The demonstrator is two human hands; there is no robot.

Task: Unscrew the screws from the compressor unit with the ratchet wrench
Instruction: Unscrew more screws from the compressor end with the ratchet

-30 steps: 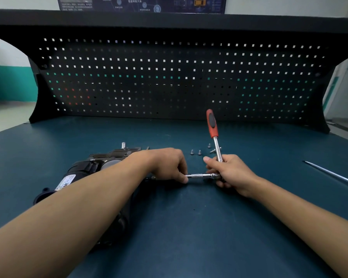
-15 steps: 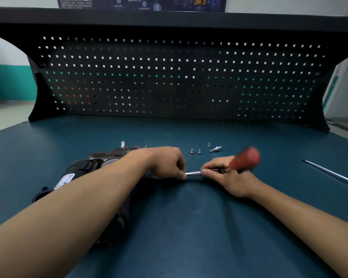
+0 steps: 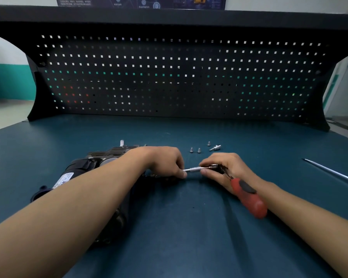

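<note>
The black compressor unit [image 3: 82, 167] lies on the blue bench at the left, partly hidden under my left forearm. My left hand [image 3: 163, 161] pinches the left end of the silver extension bar [image 3: 193, 169], which runs level from the compressor's right side. My right hand [image 3: 227, 169] grips the ratchet wrench at its head, on the bar's right end. The wrench's red handle [image 3: 249, 197] points down towards me over my right wrist. The screw at the bar's tip is hidden by my left hand.
Three loose screws [image 3: 195, 150] and a small metal fitting [image 3: 215, 147] lie on the bench just behind my hands. A long thin metal rod [image 3: 333, 172] lies at the right. A black pegboard [image 3: 173, 77] closes off the back of the bench.
The ratchet handle has swung from upright, over to the right, and down towards me. My right hand turned with it. My left hand stayed on the extension bar.
</note>
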